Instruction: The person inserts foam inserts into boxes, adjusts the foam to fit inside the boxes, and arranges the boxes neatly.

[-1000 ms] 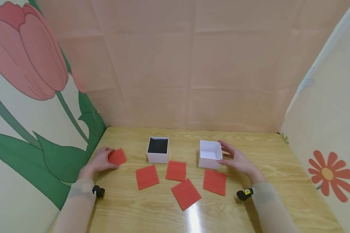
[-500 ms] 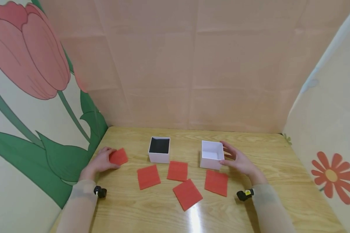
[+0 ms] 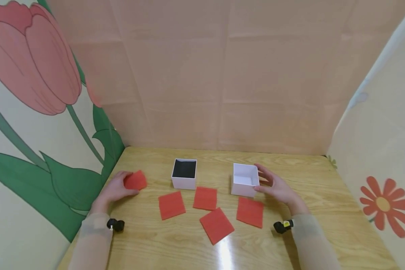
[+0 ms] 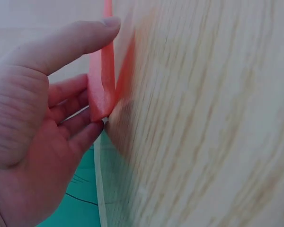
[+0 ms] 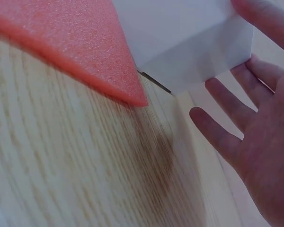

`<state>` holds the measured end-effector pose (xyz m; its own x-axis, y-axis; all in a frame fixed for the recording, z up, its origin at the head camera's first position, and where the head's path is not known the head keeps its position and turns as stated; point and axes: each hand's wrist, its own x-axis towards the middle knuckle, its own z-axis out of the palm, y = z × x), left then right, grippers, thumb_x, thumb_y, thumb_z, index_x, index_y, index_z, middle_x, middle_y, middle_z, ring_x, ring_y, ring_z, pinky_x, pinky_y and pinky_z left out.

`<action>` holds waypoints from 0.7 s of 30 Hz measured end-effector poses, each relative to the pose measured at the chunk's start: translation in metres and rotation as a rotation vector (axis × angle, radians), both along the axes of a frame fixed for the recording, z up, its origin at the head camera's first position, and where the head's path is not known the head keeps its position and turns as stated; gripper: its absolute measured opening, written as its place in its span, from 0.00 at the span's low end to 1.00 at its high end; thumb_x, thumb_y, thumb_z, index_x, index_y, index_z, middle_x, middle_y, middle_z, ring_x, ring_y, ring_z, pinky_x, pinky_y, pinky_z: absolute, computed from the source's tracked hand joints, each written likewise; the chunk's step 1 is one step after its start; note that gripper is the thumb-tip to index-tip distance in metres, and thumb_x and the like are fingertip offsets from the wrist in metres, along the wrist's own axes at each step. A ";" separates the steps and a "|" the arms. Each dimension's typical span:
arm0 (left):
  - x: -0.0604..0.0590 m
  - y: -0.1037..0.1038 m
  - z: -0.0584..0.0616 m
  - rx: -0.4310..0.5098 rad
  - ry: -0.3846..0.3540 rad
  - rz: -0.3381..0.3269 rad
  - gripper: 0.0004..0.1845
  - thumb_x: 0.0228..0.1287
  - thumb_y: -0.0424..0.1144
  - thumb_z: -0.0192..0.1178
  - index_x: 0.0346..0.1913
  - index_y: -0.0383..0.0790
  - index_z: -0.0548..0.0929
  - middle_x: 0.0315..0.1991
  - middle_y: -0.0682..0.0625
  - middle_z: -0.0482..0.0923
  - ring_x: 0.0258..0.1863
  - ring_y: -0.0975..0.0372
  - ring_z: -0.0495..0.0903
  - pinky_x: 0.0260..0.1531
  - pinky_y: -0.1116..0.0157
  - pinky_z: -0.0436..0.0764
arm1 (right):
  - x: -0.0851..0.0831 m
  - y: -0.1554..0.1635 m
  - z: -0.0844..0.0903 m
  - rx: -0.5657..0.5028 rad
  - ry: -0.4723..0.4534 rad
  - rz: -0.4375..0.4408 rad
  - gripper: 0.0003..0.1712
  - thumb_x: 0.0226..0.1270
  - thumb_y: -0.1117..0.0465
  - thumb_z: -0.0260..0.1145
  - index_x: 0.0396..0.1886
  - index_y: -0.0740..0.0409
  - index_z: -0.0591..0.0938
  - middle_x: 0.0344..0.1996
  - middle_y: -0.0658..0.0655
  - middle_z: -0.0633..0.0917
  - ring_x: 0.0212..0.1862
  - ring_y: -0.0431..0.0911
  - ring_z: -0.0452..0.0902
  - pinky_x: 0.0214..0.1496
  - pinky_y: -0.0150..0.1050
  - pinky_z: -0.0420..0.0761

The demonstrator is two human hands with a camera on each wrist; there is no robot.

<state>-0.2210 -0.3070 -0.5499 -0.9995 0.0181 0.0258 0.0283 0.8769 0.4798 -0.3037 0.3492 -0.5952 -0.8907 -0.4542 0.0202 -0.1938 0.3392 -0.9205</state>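
My left hand (image 3: 121, 186) pinches a small red foam square (image 3: 135, 180) near the table's left edge and tilts it up off the wood. In the left wrist view the thumb lies on top of the red foam square (image 4: 102, 90) and the fingers of my left hand (image 4: 68, 90) sit under it. My right hand (image 3: 268, 180) is open with spread fingers, right beside the white box (image 3: 244, 179). The right wrist view shows the white box (image 5: 180, 42) just apart from the palm of my right hand (image 5: 248, 113).
A second white box with a black inside (image 3: 183, 173) stands left of centre. Several red foam squares lie flat in front of the boxes, among them one (image 3: 171, 205) and another (image 3: 250, 212). The wooden table (image 3: 324, 195) is walled by paper screens on three sides.
The left hand has raised and tilted its red square slightly. The right hand has stayed beside the white box.
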 end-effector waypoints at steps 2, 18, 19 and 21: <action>-0.001 0.001 -0.001 0.040 -0.002 0.009 0.51 0.59 0.53 0.80 0.76 0.27 0.68 0.70 0.30 0.70 0.63 0.39 0.74 0.64 0.39 0.77 | 0.001 0.001 0.000 0.004 -0.003 -0.003 0.55 0.68 0.48 0.79 0.87 0.28 0.57 0.85 0.58 0.58 0.80 0.69 0.60 0.74 0.71 0.66; -0.006 0.036 0.008 0.282 0.116 -0.019 0.47 0.62 0.41 0.80 0.78 0.33 0.67 0.72 0.36 0.69 0.72 0.39 0.71 0.71 0.39 0.71 | 0.001 -0.001 0.000 -0.013 -0.005 -0.001 0.55 0.68 0.50 0.79 0.87 0.29 0.57 0.85 0.60 0.57 0.80 0.70 0.59 0.74 0.70 0.65; -0.006 0.040 0.009 0.290 0.123 -0.026 0.46 0.62 0.40 0.80 0.78 0.33 0.67 0.72 0.36 0.69 0.72 0.39 0.70 0.72 0.39 0.70 | 0.001 -0.001 0.000 -0.017 -0.003 0.002 0.56 0.68 0.50 0.79 0.87 0.30 0.56 0.85 0.60 0.57 0.80 0.70 0.58 0.74 0.70 0.66; -0.008 0.048 0.012 0.303 0.131 -0.033 0.46 0.61 0.40 0.80 0.77 0.33 0.67 0.71 0.37 0.69 0.72 0.39 0.70 0.72 0.39 0.70 | 0.001 -0.002 0.000 -0.020 -0.005 0.002 0.56 0.68 0.51 0.79 0.87 0.31 0.56 0.85 0.61 0.57 0.80 0.70 0.59 0.74 0.70 0.66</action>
